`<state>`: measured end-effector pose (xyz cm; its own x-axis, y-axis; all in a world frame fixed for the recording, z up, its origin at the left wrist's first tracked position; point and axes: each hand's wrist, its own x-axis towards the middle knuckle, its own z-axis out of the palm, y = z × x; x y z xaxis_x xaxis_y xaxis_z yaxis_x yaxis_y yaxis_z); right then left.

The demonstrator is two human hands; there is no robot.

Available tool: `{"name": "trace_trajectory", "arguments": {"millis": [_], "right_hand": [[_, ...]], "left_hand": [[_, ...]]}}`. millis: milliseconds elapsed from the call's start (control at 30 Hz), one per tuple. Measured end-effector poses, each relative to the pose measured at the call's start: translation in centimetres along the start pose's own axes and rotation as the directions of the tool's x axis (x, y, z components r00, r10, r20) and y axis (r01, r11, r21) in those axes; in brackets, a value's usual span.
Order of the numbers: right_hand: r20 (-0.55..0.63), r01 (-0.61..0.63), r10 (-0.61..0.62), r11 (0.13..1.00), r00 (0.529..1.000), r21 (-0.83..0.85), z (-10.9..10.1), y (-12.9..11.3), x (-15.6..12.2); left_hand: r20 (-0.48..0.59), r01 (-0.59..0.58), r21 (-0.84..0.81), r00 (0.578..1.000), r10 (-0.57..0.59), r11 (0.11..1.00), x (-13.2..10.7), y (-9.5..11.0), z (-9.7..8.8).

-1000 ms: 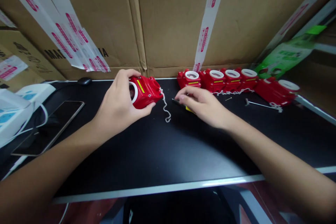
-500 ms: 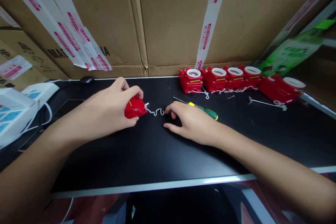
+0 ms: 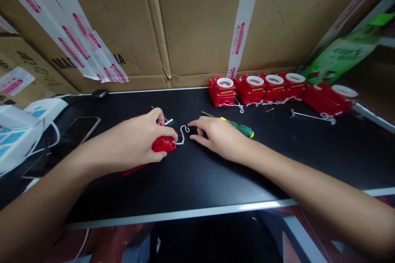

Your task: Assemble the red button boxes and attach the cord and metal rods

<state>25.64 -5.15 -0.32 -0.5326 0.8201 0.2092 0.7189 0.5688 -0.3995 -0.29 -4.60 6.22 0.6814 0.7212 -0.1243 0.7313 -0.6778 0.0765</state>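
My left hand (image 3: 138, 139) grips a red box (image 3: 163, 144) from above, its fingers wrapped round it and hiding most of it. A short metal rod (image 3: 168, 122) pokes out beside the fingers. From the box's corner a thin white cord (image 3: 182, 133) curls across the black table to a loop. At that loop is my right hand (image 3: 220, 136), resting on the table with thumb and index finger apart; its other fingers are curled under. Just behind it lies a screwdriver (image 3: 239, 127) with a green and yellow handle, partly covered by the hand.
Several red boxes with white rings (image 3: 224, 83) stand along the back right. Before them lie a small screw (image 3: 270, 110) and a metal T-shaped rod (image 3: 311, 117). A phone (image 3: 77, 129), a power strip (image 3: 46, 111) and a green bottle (image 3: 342, 55) flank the table; cardboard (image 3: 197, 20) walls the back.
My left hand has shifted the red box slightly right and nearer me, showing more of the metal rod. The cord has bent into a taller curve. My right hand has barely moved.
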Motion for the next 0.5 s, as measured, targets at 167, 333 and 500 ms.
{"name": "trace_trajectory", "arguments": {"millis": [167,333,500], "right_hand": [[-0.022,0.000,0.000,1.000,1.000,0.008,-0.1,-0.4,0.5],[-0.060,-0.137,0.143,0.986,0.988,0.091,0.0,-1.2,1.1],[-0.068,-0.147,0.159,0.977,0.985,0.157,0.1,-1.1,1.3]], "left_hand": [[0.008,-0.012,0.019,1.000,0.011,1.000,-0.4,0.0,0.2],[0.034,0.011,0.053,0.999,-0.013,0.999,-1.0,0.1,0.5],[0.004,-0.031,0.037,1.000,0.031,0.999,-0.8,0.6,0.8]]}}
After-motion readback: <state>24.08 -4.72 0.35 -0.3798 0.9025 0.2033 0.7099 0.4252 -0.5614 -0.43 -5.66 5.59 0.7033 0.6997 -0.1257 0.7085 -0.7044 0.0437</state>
